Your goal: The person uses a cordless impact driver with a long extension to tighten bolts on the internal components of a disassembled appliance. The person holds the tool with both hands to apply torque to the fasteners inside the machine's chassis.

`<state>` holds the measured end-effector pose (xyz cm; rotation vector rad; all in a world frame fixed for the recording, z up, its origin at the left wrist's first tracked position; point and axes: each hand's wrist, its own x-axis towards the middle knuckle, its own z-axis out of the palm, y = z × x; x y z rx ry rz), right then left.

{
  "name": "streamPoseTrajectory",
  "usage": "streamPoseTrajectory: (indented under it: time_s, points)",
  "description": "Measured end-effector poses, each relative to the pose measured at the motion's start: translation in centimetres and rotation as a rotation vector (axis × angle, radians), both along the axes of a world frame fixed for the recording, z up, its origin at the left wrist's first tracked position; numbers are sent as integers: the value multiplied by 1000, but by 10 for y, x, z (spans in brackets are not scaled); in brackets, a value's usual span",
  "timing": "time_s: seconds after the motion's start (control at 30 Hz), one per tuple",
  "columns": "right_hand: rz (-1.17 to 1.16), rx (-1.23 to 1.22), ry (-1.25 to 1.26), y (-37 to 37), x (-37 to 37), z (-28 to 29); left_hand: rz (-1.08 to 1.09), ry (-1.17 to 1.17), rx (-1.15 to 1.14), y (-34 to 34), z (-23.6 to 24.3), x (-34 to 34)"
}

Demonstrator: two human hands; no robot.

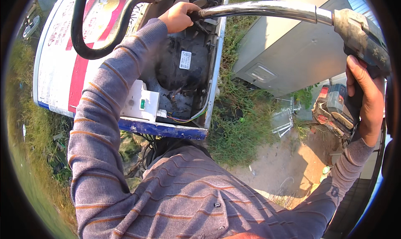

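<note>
Metal tube (267, 8), chrome-bright and bowed by the wide lens, spans the head view from an opened white appliance (58, 72) to a cordless power tool (361, 36) out past its right edge (216, 67). From where I'm watching, the person's left hand (180, 17) is closed about the tube's dark end, fingers bent and pinching it, over the far part of the open bay. The right hand (367, 92) is wrapped round the tool's handle, well clear of the appliance, with the battery pack (336, 101) hanging below; whether a finger is on the trigger I can't tell. Under the left forearm sits a black compressor (169, 69) with a pale label, and toward the blue near edge (167, 131) are a white switch box (135, 107) and thin wires (184, 120). I'd call this the guiding step: one hand steers the tip while the other carries the weight. What the tip meets is hidden by the hand, and I can't see if the tool is running. The next move, I reckon, calls for the tube's end to be firmly seated, the tool kept in line, and the fingers clear before any power goes in.
</note>
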<state>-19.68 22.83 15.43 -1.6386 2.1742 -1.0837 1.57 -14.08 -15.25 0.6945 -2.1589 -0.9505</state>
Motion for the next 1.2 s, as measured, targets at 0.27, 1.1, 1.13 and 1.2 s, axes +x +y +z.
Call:
streamPoseTrajectory:
  time_s: [0.27,1.1,1.13,1.2]
  points:
    - [36,221,158,-47,32,39,0,-65,201,5,-3,13]
    - [199,282,-17,-58,54,79,95,-175,-314,35,14,28]
    - [175,202,60,-58,45,72,110,-128,-314,32,15,30]
    - [107,45,221,-57,19,60,123,54,-238,28,18,32]
